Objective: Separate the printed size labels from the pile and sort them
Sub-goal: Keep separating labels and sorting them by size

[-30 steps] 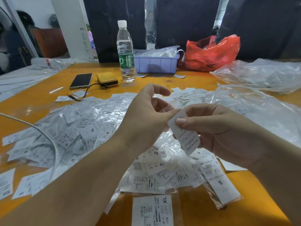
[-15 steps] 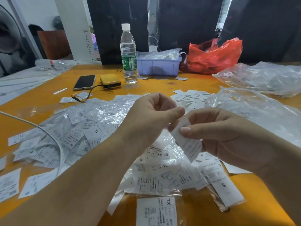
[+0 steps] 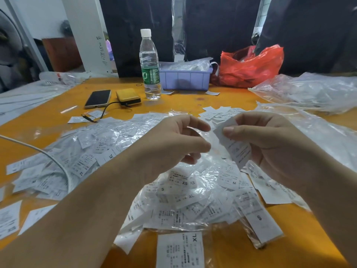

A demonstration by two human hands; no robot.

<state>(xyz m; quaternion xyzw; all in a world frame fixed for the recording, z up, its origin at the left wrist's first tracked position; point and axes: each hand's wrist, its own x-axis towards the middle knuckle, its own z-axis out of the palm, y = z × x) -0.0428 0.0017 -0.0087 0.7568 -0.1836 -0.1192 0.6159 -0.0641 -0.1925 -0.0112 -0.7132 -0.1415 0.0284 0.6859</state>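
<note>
Label [image 3: 234, 146] pinched in right hand [image 3: 270, 146], held above pile [image 3: 193, 194] on table [image 3: 193, 102]. Left hand [image 3: 173, 140] fingers curled beside it (grip on clear sleeve possible, cannot tell). Step: separating. Next: read size, place with matching stack.

Garment workshop, size labels [image 3: 179, 198] heaped, bagged dark clothes [image 3: 218, 26]

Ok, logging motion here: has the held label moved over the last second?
Yes. The held label has shifted right and farther from the XS labels, leaving a gap to the left hand.
</note>
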